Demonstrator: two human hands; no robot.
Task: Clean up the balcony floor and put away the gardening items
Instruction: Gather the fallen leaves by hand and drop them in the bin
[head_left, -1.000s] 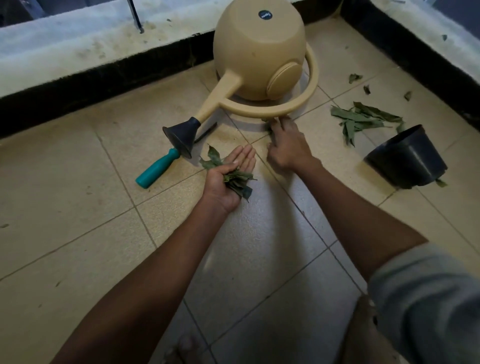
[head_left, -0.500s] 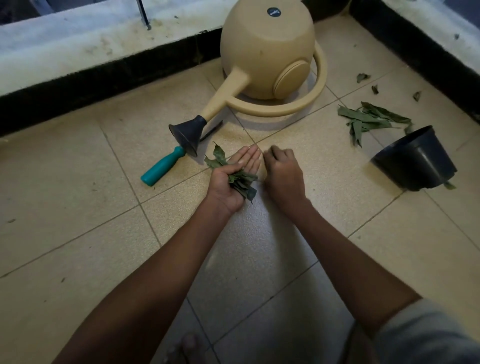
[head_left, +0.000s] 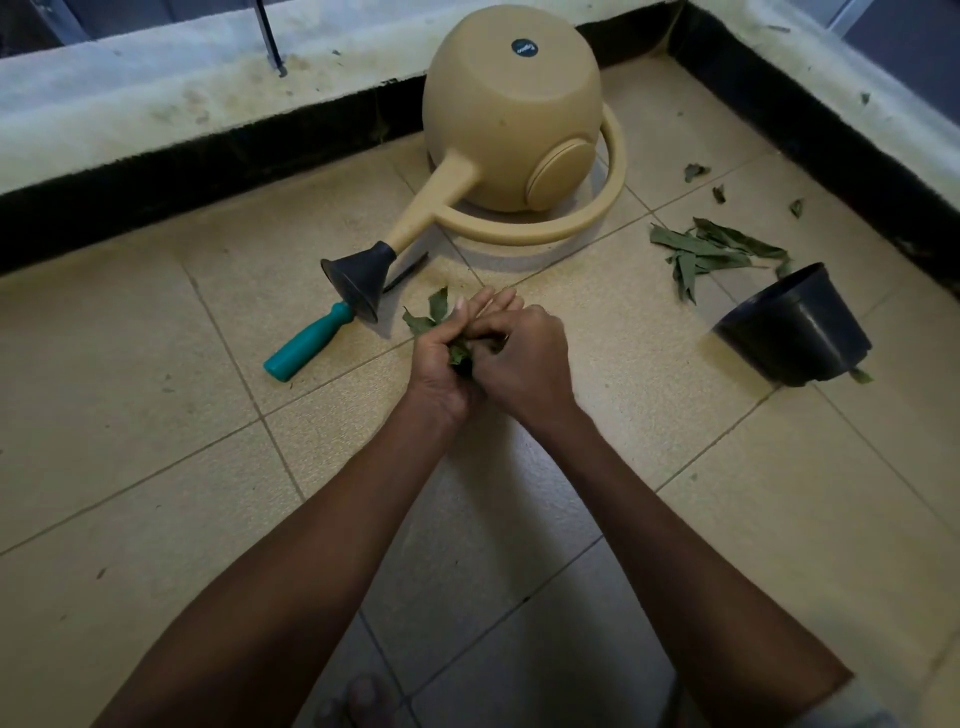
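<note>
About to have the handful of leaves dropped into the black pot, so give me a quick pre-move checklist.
1. Leaves in hand: held by left hand and right hand, ok.
2. Black pot: tipped on its side, not ok.
3. Floor pile of leaves: uncollected, not ok.
4. Watering can: lying over, not ok.
5. Teal-handled tool: partly under the spout, blade type cannot tell.

A single head-worn camera looked forward and steeply down at the tiled floor (head_left: 156, 415) from close above, with both forearms reaching in from the bottom edge. It faced the far corner where two raised ledges (head_left: 156, 114) met. No second view shared the scene.
</note>
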